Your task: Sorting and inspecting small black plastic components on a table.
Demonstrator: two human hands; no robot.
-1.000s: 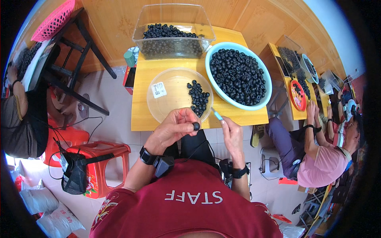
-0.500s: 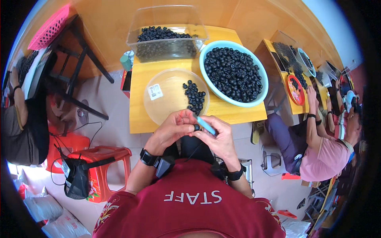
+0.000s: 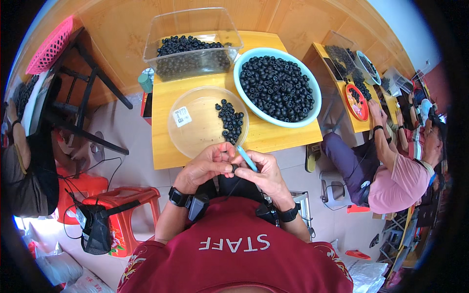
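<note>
Pinched between the fingertips of my left hand [image 3: 207, 166] is one small dark round fruit [image 3: 234, 167], held just below the near edge of the yellow table [image 3: 163, 146]. My right hand [image 3: 264, 173] is closed narrowly around a thin blue tool [image 3: 247, 159], its lower end touching the fruit. Both hands meet in front of my chest, thumbs nearly touching.

From the head camera, looking down: to do this well, I judge I should keep the fruit steady and the tool pressed straight in, not slanting toward my fingers.

Just beyond my hands sits a clear shallow dish [image 3: 195, 128] with a few dark fruits along its right side. Farther right, a pale blue bowl [image 3: 239, 83] is heaped with them; behind stands a clear plastic tub [image 3: 195, 24], partly filled.
</note>
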